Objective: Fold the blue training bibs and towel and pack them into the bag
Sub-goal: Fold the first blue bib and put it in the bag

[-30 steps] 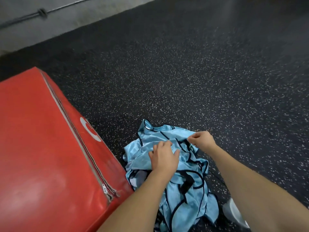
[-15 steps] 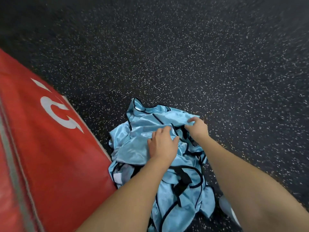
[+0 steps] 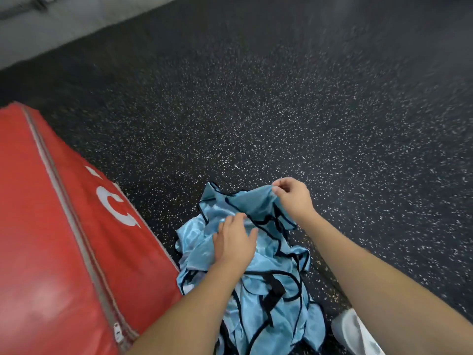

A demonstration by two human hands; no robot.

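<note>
I see the heap of shiny light-blue training bibs with black trim (image 3: pixel 256 278) lying on the speckled black rubber floor (image 3: pixel 281 111), touching the red padded vinyl block with a grey zip (image 3: pixel 64 239). My right hand (image 3: pixel 291 198) pinches 1 bib's upper edge; my left hand (image 3: pixel 234 242) lies flat and released on the pile. The trims look tangled, so I judge lifting could drag several bibs up together, and the slick fabric may slip from my pinch

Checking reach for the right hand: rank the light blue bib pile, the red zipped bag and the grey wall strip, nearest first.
1. Light blue bib pile, pinched by the right hand.
2. Red zipped bag, lying left.
3. Grey wall strip, far upper left.
</note>
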